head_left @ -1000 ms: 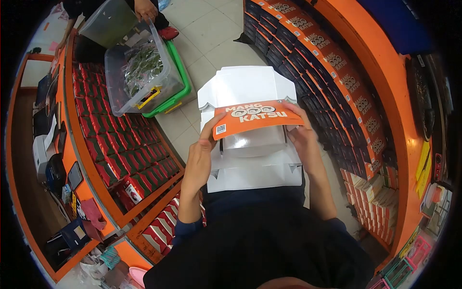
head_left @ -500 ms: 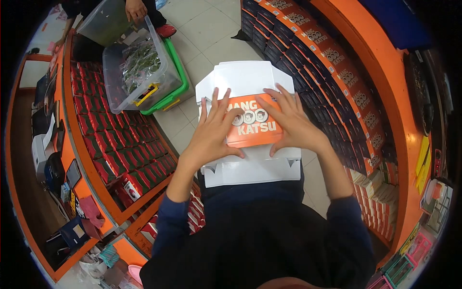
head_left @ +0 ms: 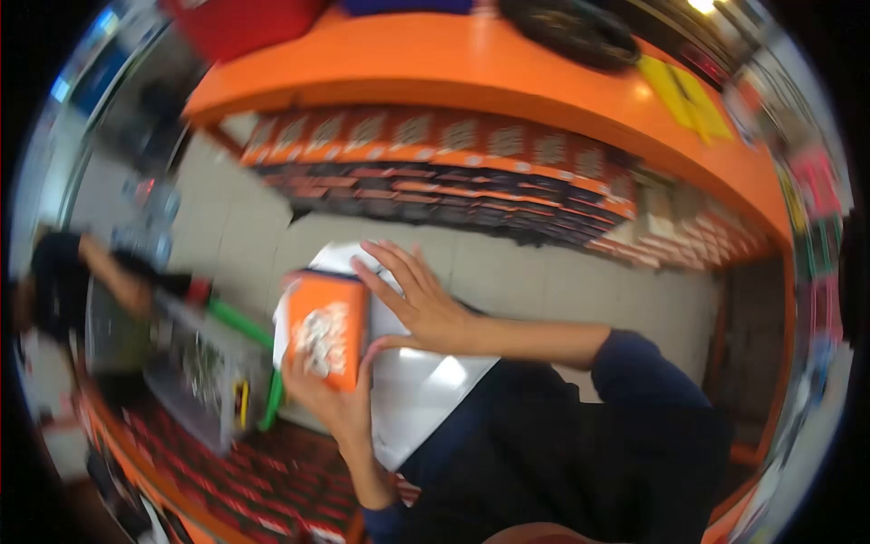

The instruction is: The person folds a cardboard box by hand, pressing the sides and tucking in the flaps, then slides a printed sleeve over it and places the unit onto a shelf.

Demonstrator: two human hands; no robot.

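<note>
An orange printed box (head_left: 306, 295) with white lettering and dark sides sits over a glossy white carton sheet (head_left: 426, 394) on my lap. My left hand (head_left: 331, 403) grips the box at its near end, fingers along one side and thumb on the other. Beside the box's right side, my right hand (head_left: 426, 313) has its fingers stretched out and apart. Its index fingertip is near the box's far corner, and its thumb is close to my left thumb. The picture is smeared by motion.
Orange boxes (head_left: 412, 131) and dark ones are stacked under an orange counter (head_left: 435, 63). At left, a co-worker's arm (head_left: 113, 272) reaches by a clear plastic bin (head_left: 186, 394) with a green-rimmed tub (head_left: 237, 322). Red boxes (head_left: 227, 480) fill the lower-left shelf.
My view has turned toward the right-hand counter. The box, which lay flat under both spread hands, is now gripped by my left hand and turned; my right hand has moved to its side.
</note>
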